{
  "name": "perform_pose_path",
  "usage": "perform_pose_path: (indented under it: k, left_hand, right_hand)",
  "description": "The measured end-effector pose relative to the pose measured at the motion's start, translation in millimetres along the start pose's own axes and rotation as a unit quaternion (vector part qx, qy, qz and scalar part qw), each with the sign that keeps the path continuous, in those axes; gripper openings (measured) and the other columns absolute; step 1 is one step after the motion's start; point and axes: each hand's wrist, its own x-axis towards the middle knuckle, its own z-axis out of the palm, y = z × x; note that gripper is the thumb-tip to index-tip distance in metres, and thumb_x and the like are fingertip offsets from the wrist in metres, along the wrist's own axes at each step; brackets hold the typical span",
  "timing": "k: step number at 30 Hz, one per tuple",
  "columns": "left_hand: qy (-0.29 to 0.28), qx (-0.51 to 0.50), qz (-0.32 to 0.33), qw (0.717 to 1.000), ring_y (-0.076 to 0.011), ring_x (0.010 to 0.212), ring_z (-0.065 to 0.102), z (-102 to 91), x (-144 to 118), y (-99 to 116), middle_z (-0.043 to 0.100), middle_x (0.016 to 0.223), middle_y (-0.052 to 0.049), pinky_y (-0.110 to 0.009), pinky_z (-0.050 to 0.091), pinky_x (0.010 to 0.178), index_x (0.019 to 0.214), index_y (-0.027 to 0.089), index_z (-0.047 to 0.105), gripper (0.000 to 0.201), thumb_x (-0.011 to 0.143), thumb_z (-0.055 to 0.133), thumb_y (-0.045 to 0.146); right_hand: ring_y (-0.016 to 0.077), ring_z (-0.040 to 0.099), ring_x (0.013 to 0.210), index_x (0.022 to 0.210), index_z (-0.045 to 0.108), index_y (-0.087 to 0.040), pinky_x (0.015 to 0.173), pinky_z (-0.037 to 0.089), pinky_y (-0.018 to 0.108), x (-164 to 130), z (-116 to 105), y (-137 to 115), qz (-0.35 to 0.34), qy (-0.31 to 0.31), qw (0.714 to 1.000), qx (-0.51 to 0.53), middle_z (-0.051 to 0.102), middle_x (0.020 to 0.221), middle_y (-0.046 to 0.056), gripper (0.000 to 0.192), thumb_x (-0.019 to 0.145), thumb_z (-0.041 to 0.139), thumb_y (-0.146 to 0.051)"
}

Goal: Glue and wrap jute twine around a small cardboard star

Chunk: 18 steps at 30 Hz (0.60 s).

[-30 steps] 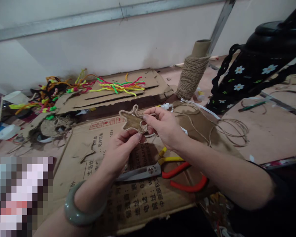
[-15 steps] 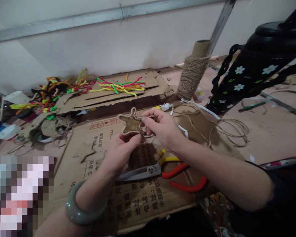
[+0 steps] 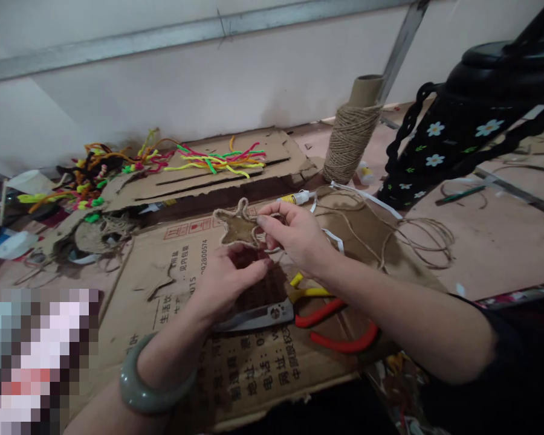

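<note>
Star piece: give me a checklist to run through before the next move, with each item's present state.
1. Right hand pinches the star at its edge: ok.
2. Left hand supports the star: not ok, its fingers sit just below it.
3. Twine outlines the star: ok on the visible edges.
4. Scissors within reach on the cardboard: ok.
5. Twine spool upright: ok.
6. Glue set: cannot tell.
</note>
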Motion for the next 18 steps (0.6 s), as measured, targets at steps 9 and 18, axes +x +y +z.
perform_pose_path:
  k: [9, 18]
  left_hand:
    - [0.08, -0.103, 0.052, 0.99, -0.0146, 0.072, 0.06, -23.3, 8, -4, 0.068, 0.078, -0.002, -0.025, 0.047, 0.07, 0.08, 0.018, 0.069, 0.026, 0.066, 0.072, 0.04]
    - [0.026, -0.057, 0.018, 0.998, -0.0128, 0.061, 0.054, -22.5, 5, 0, 0.064, 0.065, -0.001, -0.023, 0.042, 0.059, 0.071, 0.017, 0.067, 0.021, 0.064, 0.072, 0.036]
  right_hand:
    - [0.0035, 0.04, 0.04, 0.073, 0.057, -0.015, 0.038, 0.031, 0.017, 10, -26, -22, 0.011, -0.08, 0.987, -0.136, 0.053, 0.052, -0.005, 0.004, 0.071, 0.058, -0.018]
    - [0.0047, 0.046, 0.052, 0.069, 0.061, -0.014, 0.049, 0.036, 0.018, 5, -23, -19, -0.038, -0.195, 0.943, -0.269, 0.057, 0.059, -0.004, 0.006, 0.069, 0.055, -0.013]
